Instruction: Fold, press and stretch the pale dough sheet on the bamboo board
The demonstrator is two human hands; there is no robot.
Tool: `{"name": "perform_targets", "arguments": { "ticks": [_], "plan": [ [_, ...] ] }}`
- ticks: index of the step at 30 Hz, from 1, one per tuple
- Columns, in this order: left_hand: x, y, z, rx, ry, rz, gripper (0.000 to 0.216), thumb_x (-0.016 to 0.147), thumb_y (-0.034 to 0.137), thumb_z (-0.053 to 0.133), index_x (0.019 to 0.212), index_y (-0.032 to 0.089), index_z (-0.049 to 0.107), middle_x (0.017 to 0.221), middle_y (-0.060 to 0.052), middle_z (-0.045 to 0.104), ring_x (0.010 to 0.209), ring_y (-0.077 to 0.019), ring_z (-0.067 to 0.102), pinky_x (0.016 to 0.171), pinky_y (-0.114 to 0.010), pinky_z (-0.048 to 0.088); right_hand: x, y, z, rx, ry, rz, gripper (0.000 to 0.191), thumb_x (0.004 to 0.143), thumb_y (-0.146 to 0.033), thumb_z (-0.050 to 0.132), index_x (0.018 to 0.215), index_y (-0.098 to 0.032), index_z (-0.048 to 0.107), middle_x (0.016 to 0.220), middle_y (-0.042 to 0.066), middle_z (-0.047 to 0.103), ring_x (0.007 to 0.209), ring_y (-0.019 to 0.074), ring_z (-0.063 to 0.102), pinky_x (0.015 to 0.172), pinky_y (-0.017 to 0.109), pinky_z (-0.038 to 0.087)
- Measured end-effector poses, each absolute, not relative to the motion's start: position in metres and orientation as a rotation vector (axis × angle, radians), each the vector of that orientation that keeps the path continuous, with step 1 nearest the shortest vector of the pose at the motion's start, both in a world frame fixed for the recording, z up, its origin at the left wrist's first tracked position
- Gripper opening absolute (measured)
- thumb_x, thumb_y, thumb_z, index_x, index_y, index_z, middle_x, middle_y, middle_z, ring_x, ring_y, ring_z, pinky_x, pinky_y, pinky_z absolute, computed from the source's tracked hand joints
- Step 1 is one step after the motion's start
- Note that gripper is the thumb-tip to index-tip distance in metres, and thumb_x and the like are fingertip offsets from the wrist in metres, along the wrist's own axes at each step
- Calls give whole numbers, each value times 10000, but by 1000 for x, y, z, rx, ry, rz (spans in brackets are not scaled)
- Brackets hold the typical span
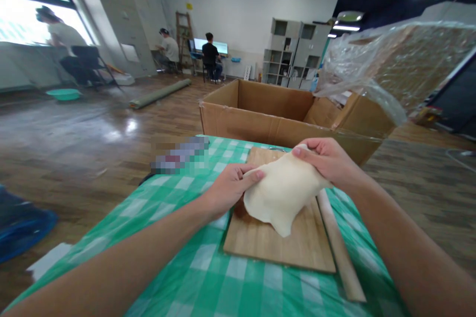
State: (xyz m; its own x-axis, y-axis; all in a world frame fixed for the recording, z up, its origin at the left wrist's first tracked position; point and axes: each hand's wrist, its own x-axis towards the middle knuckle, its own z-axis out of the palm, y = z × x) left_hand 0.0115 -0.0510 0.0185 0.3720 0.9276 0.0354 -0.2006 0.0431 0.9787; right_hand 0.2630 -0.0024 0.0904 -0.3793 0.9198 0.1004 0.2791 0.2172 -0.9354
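Note:
A thin, pale sheet of dough (284, 188) hangs between my two hands over a wooden cutting board (275, 250). My left hand (234, 185) pinches its left edge between thumb and fingers. At the upper right edge, my right hand (329, 158) grips the sheet the same way. The dough sags in the middle, and its lower edge droops to a point just above the board; whether it touches the wood I cannot tell. Along the board's right side lies a wooden rolling pin (340, 247), its far end hidden behind the dough and my right hand.
A green-and-white checked cloth (178, 252) covers the table. A blurred-out item (180, 155) lies at its far left edge. Beyond stands a large open cardboard box (260, 116) with plastic wrap (360, 64). A rolled mat (159, 94) lies on the floor; several people sit farther back.

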Motion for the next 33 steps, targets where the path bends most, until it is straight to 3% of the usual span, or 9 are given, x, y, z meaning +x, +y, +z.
{"name": "perform_targets", "arguments": {
  "ticks": [5, 12, 16, 22, 27, 33],
  "plan": [
    [12, -52, 29, 1219, 906, 1187, 434, 844, 542, 774, 1027, 149, 778, 869, -82, 782, 685, -173, 674, 580, -229, 481, 265, -6, 98, -1039, -1898, 1150, 427, 852, -602, 743, 838, -177, 717, 715, 13, 653, 599, 128, 544, 507, 229, 381],
    [19, -69, 44, 1633, 1115, 1285, 292, 931, 447, 677, 904, 180, 793, 804, -20, 742, 704, -146, 615, 586, -213, 418, 247, -17, 98, -1024, -2229, 1058, 329, 776, -505, 834, 830, -185, 779, 760, 23, 705, 678, 160, 606, 538, 239, 411],
    [19, -69, 43, 1631, 1163, 1353, 353, 929, 496, 668, 867, 164, 770, 761, -16, 710, 661, -138, 582, 558, -214, 394, 242, -21, 100, -1013, -2197, 1048, 357, 838, -533, 764, 805, -178, 761, 680, 14, 668, 574, 129, 537, 472, 235, 346],
    [16, -60, 38, 1480, 1052, 1310, 415, 922, 550, 660, 977, 153, 768, 838, -40, 734, 679, -150, 590, 554, -219, 403, 251, -22, 108, -1001, -2179, 916, 377, 939, -545, 654, 826, -186, 678, 684, -4, 618, 577, 120, 505, 476, 235, 333],
    [21, -71, 41, 1674, 1051, 1265, 392, 989, 503, 565, 894, 165, 739, 781, -15, 680, 675, -139, 545, 575, -227, 387, 233, -29, 101, -917, -2379, 776, 390, 972, -564, 611, 865, -193, 667, 733, 2, 619, 640, 138, 511, 542, 259, 348],
    [23, -74, 41, 1637, 1113, 1361, 429, 1005, 503, 533, 734, 176, 593, 684, 21, 547, 634, -120, 459, 570, -232, 347, 214, -36, 95, -878, -2357, 562, 460, 1065, -503, 447, 795, -188, 647, 721, 4, 595, 659, 142, 487, 587, 287, 330]
  ]
}}
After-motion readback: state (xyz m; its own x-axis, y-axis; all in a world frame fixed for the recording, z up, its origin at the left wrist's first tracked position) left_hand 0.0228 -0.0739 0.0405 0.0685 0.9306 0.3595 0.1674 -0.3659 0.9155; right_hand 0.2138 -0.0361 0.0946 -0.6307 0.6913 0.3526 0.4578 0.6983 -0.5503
